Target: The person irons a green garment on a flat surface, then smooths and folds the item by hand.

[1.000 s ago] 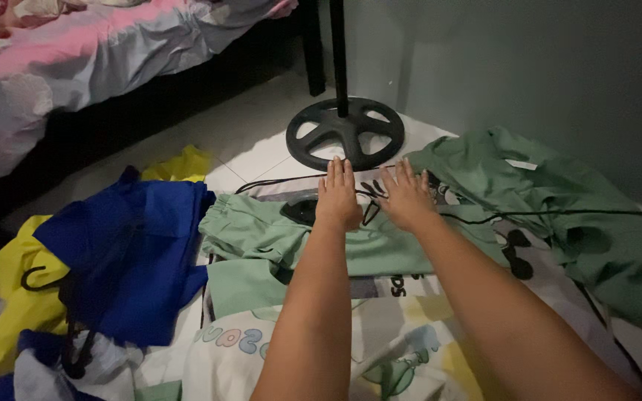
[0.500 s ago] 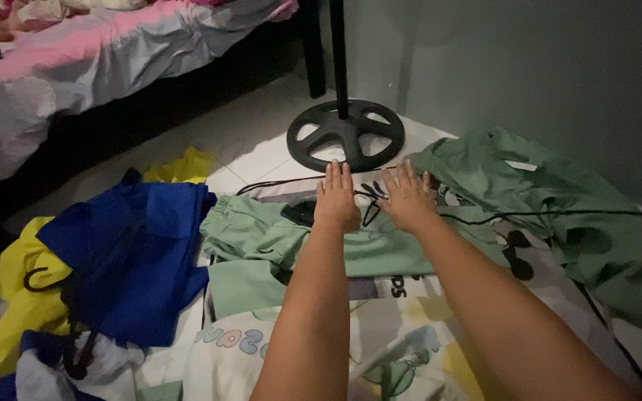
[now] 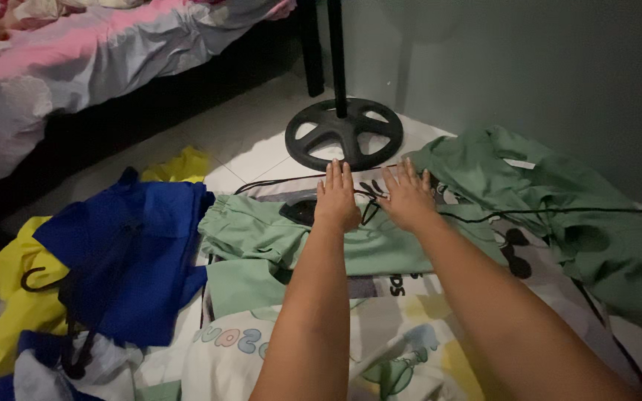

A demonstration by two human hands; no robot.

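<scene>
Both my hands lie flat, palms down, on a light green garment (image 3: pixel 261 238) spread over a patterned sheet (image 3: pixel 380 349) on the floor. My left hand (image 3: pixel 336 197) rests at the garment's far edge, fingers together, beside a dark object (image 3: pixel 299 210) partly hidden under it. My right hand (image 3: pixel 406 197) presses next to it with fingers slightly spread, over a thin black cord (image 3: pixel 544 213). Neither hand grips anything.
A black round fan base with its pole (image 3: pixel 343 132) stands just beyond my hands. A darker green garment (image 3: pixel 559 200) lies at the right by the wall. Blue (image 3: pixel 128 252) and yellow (image 3: pixel 16 297) clothes with hangers are piled at left. A bed (image 3: pixel 76 67) is at back left.
My hands have stayed flat on the green garment, with hardly any shift; nothing else has moved.
</scene>
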